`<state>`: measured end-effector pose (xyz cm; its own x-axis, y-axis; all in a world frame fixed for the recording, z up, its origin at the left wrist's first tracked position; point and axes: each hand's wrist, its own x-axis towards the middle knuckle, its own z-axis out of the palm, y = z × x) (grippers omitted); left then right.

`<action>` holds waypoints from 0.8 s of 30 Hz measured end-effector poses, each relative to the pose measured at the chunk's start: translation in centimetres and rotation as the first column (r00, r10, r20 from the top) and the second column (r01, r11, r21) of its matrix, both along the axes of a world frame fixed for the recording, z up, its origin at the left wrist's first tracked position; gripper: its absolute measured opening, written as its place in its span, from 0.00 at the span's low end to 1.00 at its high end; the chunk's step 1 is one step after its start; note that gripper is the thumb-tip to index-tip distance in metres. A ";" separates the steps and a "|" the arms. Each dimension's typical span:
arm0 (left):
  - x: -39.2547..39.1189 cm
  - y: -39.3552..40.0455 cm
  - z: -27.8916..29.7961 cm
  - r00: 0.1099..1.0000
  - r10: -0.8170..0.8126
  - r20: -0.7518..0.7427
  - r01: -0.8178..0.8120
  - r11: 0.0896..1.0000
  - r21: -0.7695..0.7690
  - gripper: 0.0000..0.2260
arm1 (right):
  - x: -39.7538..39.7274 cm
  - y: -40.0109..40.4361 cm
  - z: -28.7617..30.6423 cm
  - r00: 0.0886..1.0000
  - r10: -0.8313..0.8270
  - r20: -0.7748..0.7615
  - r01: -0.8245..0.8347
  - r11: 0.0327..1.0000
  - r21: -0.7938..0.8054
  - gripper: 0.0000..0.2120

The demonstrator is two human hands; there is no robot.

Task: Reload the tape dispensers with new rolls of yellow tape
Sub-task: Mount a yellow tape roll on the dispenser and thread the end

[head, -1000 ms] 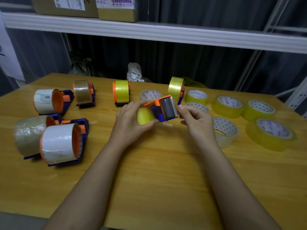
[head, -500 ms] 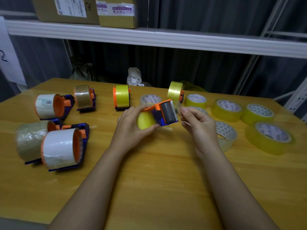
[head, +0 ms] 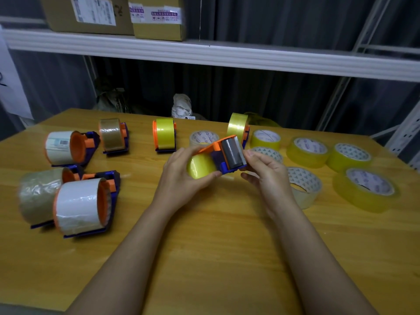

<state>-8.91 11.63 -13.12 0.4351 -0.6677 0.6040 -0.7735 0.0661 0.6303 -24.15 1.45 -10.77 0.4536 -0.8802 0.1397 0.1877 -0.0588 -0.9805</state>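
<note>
Yellow roll (head: 201, 165) sits gripped in the left hand (head: 181, 178), its dispenser (head: 223, 153) pointing rightward toward the right hand (head: 264, 172), whose fingers (head: 252, 153) pinch at the roller end.

A wooden desk (head: 204, 258) with a yellowish top fills the foreground. Behind it hangs a dark pleated curtain (head: 272, 92). A white shelf (head: 227, 56) runs across above, carrying two cardboard boxes (head: 156, 19) with labels. White metal rack posts (head: 336, 103) stand at the right. The light is dim.
</note>
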 end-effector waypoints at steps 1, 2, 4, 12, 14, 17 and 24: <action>0.0 0.0 0.1 1.000 -0.004 -0.013 0.004 1.000 -0.006 0.24 | 0.0 0.0 0.0 1.000 0.004 -0.009 -0.004 1.000 -0.004 0.08; -0.2 -0.1 0.2 0.999 -0.007 -0.035 0.007 1.000 -0.013 0.24 | 0.0 0.1 0.1 0.999 0.007 -0.032 -0.007 1.000 -0.015 0.07; -0.4 0.0 0.5 0.994 -0.019 -0.111 0.014 0.999 -0.044 0.24 | 0.0 0.1 -0.1 0.992 -0.007 -0.124 -0.003 0.997 -0.080 0.08; -0.5 -0.1 0.6 0.985 -0.024 -0.173 0.016 0.999 -0.048 0.24 | -0.3 0.1 0.1 0.997 -0.059 0.058 0.074 0.948 -0.309 0.11; -0.8 -0.1 0.8 0.987 -0.049 -0.153 0.045 0.998 -0.032 0.23 | -0.2 0.3 0.2 0.999 0.004 0.049 0.013 0.942 -0.335 0.11; -1.2 0.0 1.0 0.985 -0.072 -0.155 0.070 0.997 -0.020 0.24 | -0.2 0.3 0.2 0.995 0.079 0.068 -0.059 0.965 -0.257 0.11; -1.5 0.3 1.3 0.976 -0.090 -0.198 0.089 0.996 -0.013 0.22 | 0.1 0.4 0.2 0.991 0.101 0.089 -0.087 0.984 -0.155 0.11</action>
<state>-10.40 11.95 -11.84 0.4850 -0.7071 0.5145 -0.6243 0.1320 0.7700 -24.08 1.82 -10.57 0.5114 -0.7998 0.3143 0.2921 -0.1821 -0.9389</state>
